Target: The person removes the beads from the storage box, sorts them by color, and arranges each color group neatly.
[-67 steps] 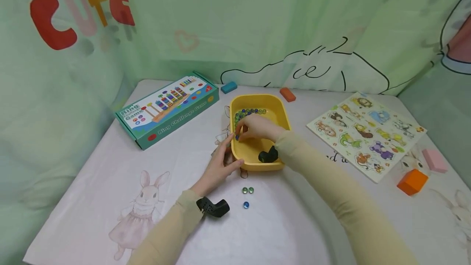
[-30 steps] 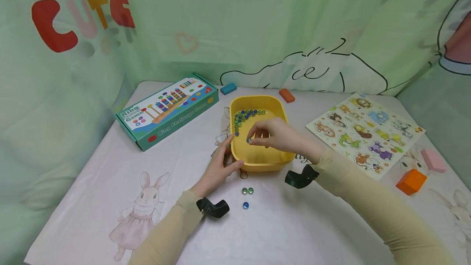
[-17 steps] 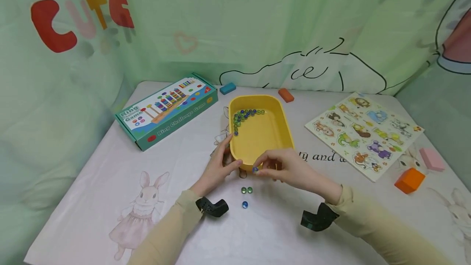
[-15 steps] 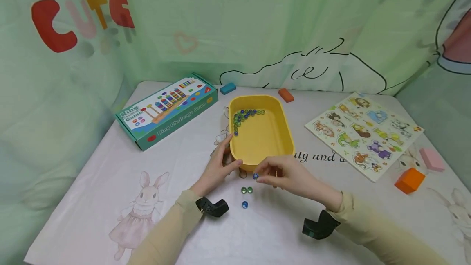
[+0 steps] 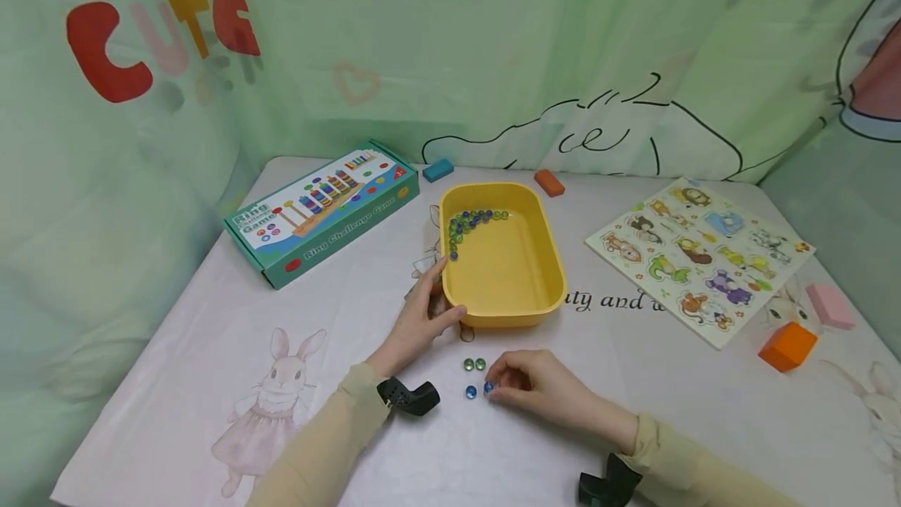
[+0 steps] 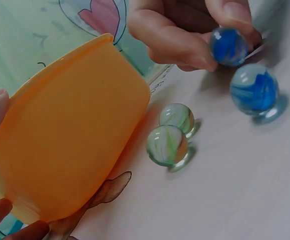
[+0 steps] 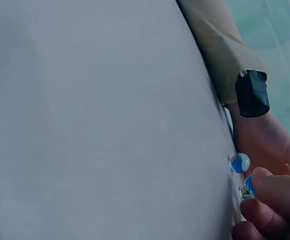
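My right hand (image 5: 545,390) pinches a blue-swirled glass marble (image 6: 228,46) between thumb and fingertips, low over the white cloth. Just left of it another blue marble (image 5: 471,392) lies on the cloth. Two green-streaked marbles (image 6: 167,145) sit side by side, between the blue one and a yellow plastic tub (image 5: 510,288). The left hand (image 5: 420,321) holds the tub at its near left corner, thumb on the front wall and fingers along the left side. Inside the tub, several green and blue marbles (image 5: 464,223) line the far left corner.
A green Ring Challenge Game box (image 5: 324,210) lies at the back left. Blue (image 5: 438,170) and orange-red (image 5: 550,182) blocks stand behind the tub. To the right are an animal puzzle board (image 5: 700,257), an orange block (image 5: 788,346) and a pink block (image 5: 831,306).
The right hand has taken a blue marble from the tub, carried it over the near rim and lowered it beside the other blue marble. My left hand has stayed at the tub.
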